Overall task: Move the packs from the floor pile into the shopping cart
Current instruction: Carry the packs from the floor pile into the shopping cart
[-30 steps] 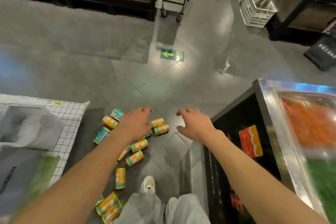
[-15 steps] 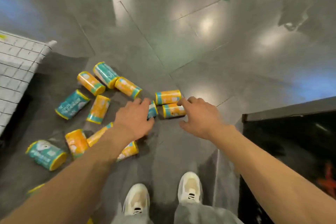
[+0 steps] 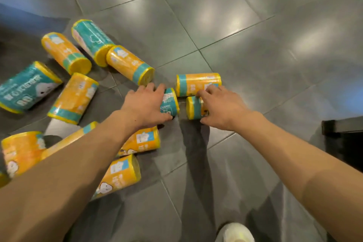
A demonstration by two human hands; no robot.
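Several orange and teal packs lie scattered on the grey tiled floor. My left hand (image 3: 144, 105) grips a teal pack (image 3: 170, 102), fingers over its top and thumb under it. My right hand (image 3: 221, 107) grips an orange pack with a teal band (image 3: 193, 107), fingers curled over it. Another orange pack (image 3: 198, 84) lies just beyond both hands. More packs lie to the left, among them an orange pack (image 3: 130, 65) and a large teal pack (image 3: 27, 87). The shopping cart is out of view.
A dark cabinet edge (image 3: 343, 135) stands at the right. My white shoe (image 3: 235, 232) shows at the bottom. Bare grey tiles (image 3: 255, 25) stretch ahead and to the right.
The view has dropped closer to the floor. Both hands have reached down and closed around a pack each; the cart and the cabinet top have left the view.
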